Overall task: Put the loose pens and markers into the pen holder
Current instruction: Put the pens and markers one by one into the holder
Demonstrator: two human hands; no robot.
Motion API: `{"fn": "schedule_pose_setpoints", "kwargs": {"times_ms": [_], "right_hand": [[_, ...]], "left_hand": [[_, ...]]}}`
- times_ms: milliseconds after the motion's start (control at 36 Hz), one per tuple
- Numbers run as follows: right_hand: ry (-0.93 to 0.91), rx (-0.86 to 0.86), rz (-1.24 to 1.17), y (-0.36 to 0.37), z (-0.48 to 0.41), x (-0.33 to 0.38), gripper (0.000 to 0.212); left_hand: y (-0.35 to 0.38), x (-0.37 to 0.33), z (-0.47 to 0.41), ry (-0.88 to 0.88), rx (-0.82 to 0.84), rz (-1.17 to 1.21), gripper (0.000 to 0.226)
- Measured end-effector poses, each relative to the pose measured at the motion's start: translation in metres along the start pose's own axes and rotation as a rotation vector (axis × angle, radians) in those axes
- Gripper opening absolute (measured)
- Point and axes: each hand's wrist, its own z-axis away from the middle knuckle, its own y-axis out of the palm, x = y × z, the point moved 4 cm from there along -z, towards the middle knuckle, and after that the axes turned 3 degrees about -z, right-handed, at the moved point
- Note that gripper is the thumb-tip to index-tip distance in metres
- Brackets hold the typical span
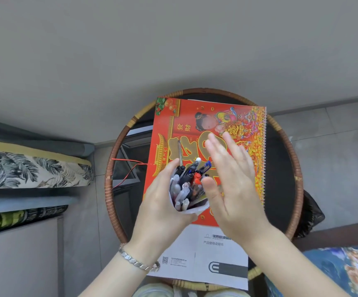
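A white pen holder full of several pens and markers, black, white, red and blue, is held above the red calendar. My left hand is wrapped around the holder's left side. My right hand hovers flat beside the holder's right, fingers spread and a little blurred, thumb close to the pens, holding nothing. One slim pen lies on the calendar just beyond the holder.
A red spiral-bound calendar and a white instruction leaflet lie on a round dark table with a woven rattan rim. A thin red cord runs off the calendar's left. A patterned cushion sits left.
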Motion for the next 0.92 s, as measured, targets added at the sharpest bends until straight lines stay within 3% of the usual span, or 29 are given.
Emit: {"fn": "schedule_pose_setpoints", "kwargs": {"times_ms": [83, 278, 361, 444, 667, 722, 806, 833, 861, 917], "right_hand": [[0.009, 0.158, 0.007, 0.017, -0.005, -0.002, 0.075], [-0.089, 0.416, 0.112, 0.047, -0.008, 0.000, 0.095], [-0.113, 0.507, 0.101, 0.056, -0.010, 0.002, 0.097], [-0.014, 0.650, 0.043, 0.066, -0.012, -0.004, 0.095], [0.116, 0.675, -0.148, 0.077, -0.020, -0.018, 0.090], [0.160, 0.529, -0.371, 0.074, -0.025, -0.024, 0.080], [0.390, 0.037, -0.544, 0.056, -0.030, -0.052, 0.022], [0.475, -0.096, -0.510, 0.052, -0.028, -0.065, 0.015], [0.555, -0.169, -0.446, 0.049, -0.025, -0.078, 0.013], [0.718, -0.142, -0.327, 0.054, -0.018, -0.102, 0.015]], "left_hand": [[-0.002, 0.008, 0.001, -0.018, -0.020, -0.016, 0.096], [-0.010, 0.033, 0.002, -0.100, -0.110, -0.075, 0.088], [-0.014, 0.036, 0.006, -0.109, -0.150, -0.109, 0.088], [-0.016, 0.031, 0.007, -0.128, -0.153, -0.141, 0.088], [-0.025, 0.030, -0.011, -0.125, -0.065, -0.181, 0.093], [-0.029, 0.031, -0.015, -0.150, -0.050, -0.114, 0.096], [-0.036, 0.029, -0.020, -0.172, -0.049, 0.006, 0.095], [-0.037, 0.026, -0.022, -0.162, -0.043, 0.013, 0.095], [-0.040, 0.024, -0.023, -0.154, -0.045, 0.020, 0.094], [-0.045, 0.019, -0.024, -0.149, -0.068, 0.056, 0.092]]}}
